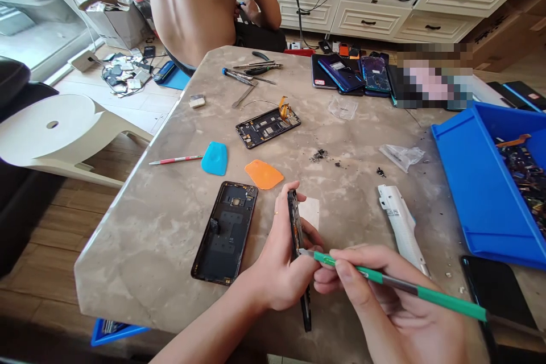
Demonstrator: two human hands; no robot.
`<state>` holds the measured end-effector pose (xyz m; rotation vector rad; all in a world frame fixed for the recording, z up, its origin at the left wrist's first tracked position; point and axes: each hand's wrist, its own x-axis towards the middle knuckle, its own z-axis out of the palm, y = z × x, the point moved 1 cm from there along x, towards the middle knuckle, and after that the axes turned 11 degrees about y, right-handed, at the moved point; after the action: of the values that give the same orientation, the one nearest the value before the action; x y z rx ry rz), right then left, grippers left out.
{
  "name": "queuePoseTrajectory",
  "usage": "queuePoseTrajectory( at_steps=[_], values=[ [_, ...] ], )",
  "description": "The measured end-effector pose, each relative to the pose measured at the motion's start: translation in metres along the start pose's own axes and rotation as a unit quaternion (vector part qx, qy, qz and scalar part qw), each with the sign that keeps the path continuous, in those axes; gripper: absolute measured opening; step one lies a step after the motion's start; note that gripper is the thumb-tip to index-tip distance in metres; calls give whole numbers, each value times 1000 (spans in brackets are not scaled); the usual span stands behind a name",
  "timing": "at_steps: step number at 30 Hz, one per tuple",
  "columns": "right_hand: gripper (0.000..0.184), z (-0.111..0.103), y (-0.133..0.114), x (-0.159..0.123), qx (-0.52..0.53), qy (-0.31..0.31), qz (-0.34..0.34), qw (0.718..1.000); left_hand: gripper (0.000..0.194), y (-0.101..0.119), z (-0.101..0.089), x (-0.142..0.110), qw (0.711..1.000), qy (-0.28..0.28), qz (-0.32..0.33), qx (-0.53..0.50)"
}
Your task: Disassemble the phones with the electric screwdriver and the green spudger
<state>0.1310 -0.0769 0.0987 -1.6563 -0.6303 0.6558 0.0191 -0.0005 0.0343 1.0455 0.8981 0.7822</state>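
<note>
Left hand: the left hand (284,273) was wrapped around the dark phone part (294,219), thumb and fingers closing on it from both sides.
Dark phone part: it stood on its narrow edge in the left hand, above the near side of the stone-patterned table (149,250).
Right hand: the right hand (401,301) pinched the green-handled tool (447,300) between thumb and fingers — its pale metal tip lay at the phone part, beside the left thumb.
Near the left hand: the black phone shell (224,233) lay open, with the orange flat piece (264,174) and blue flat piece (214,158) beyond it.
Farther back: the opened phone (264,128) showed its inner parts and an upright orange ribbon.
Right side: the blue bin (460,176) held small parts.
Beyond the table: a person (196,11) sat, back turned.
</note>
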Motion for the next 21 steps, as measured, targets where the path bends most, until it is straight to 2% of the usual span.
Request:
queuePoseTrajectory(
  at_steps=[4, 8, 11, 16, 21],
  values=[
    [17, -6, 17, 11, 61, -59, 35, 996, 90, -4, -1, 2, 1000, -8, 1, -19],
    [14, -9, 29, 23, 153, -137, 142, 968, 95, -5, -1, 3, 1000, 6, 15, -26],
    [14, -5, 28, 25, 204, -129, 195, 951, 96, -4, -1, 2, 999, 11, -5, -36],
    [25, 4, 24, 26, 226, -113, 277, 927, 92, -3, -1, 2, 999, 16, 10, -36],
    [24, 4, 23, 29, 247, -119, 294, 916, 95, -4, -2, 2, 999, 17, -5, -38]
  ],
)
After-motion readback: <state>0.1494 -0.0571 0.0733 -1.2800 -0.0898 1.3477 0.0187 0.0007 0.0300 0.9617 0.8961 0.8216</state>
